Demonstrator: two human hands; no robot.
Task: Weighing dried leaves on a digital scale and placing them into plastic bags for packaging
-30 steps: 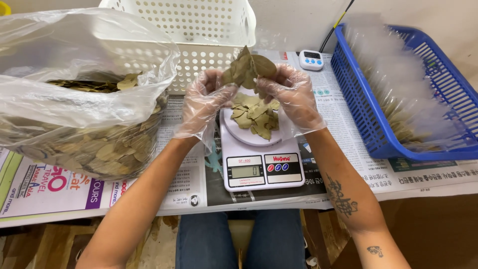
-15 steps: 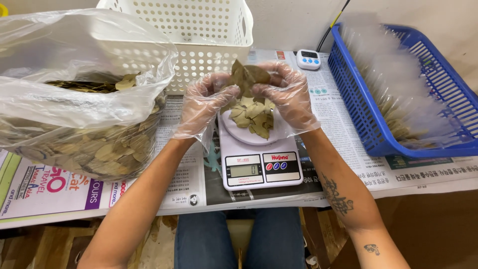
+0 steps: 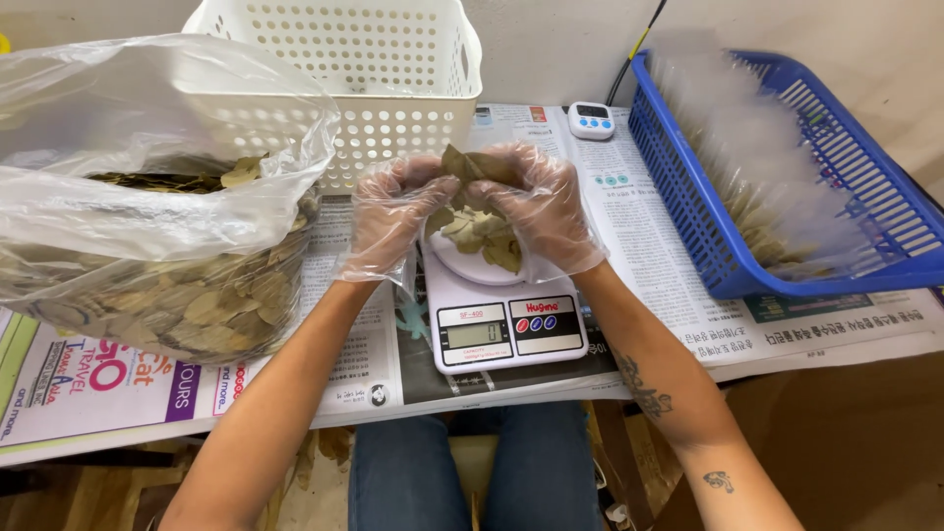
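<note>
Two gloved hands are up over the scale. My left hand [image 3: 393, 218] and right hand [image 3: 539, 208] are both pinched onto one bunch of dried leaves [image 3: 470, 167], fingers curled in around it from either side, so each hand is grasping that bunch just above the scale [image 3: 501, 315]. Thin clear plastic gloves cover both hands.

Right under the bunch, a loose pile of leaves [image 3: 484, 236] lies on the scale's round white pan, partly hidden by my fingers. The scale's display faces me on its near edge, with coloured buttons beside it.

Left of the scale sits a big clear plastic bag [image 3: 157, 206], open at the top and heavy with more dried leaves. Behind the scale stands a white perforated basket [image 3: 374, 69]. Just right of that basket, beyond the scale, I see a small white digital timer [image 3: 591, 120]. Well to the right of the scale is a blue plastic crate [image 3: 708, 226] lined with filled clear packets. Newspaper [image 3: 344, 364] covers the bench under everything.
</note>
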